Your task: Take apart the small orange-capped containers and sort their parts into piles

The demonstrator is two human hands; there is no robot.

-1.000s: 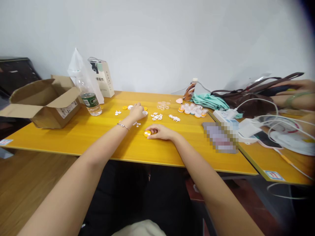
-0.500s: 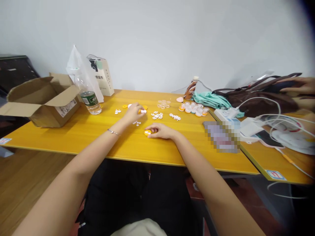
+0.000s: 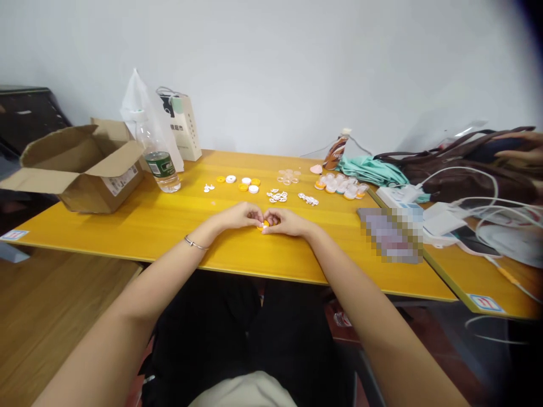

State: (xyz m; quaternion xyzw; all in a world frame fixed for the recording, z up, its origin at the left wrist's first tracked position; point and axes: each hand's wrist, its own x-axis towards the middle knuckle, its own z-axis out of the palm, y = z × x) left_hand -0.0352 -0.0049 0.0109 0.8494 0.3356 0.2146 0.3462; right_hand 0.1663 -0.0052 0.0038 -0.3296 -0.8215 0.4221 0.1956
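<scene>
My right hand [image 3: 286, 221] is closed, its thumb and fingers pinching a small round orange disc [image 3: 266, 224] with white in its middle, low over the table. My left hand [image 3: 242, 215] meets it there, fingertips pinched at the disc's left side; whatever they hold is hidden. Beyond my hands, several yellow discs [image 3: 243, 187] and white discs [image 3: 253, 189] lie in a loose group. White perforated pieces [image 3: 277, 196] sit in a pile, with more white pieces [image 3: 308, 199] to the right. Small white pegs [image 3: 208, 187] lie at the left.
Clear caps [image 3: 288, 176] and capped orange-and-clear pieces [image 3: 341, 186] stand toward the back. A cardboard box [image 3: 80, 169] and water bottle [image 3: 159, 164] are at left. At right lie a blurred flat object [image 3: 390, 234], a power strip [image 3: 401, 203], cables and a bag; another person's hand [image 3: 520, 146] shows there.
My left hand has come back from the yellow and white discs to the orange disc in my right hand. The view has shifted slightly. Small white dots seen earlier are now hidden by my left hand.
</scene>
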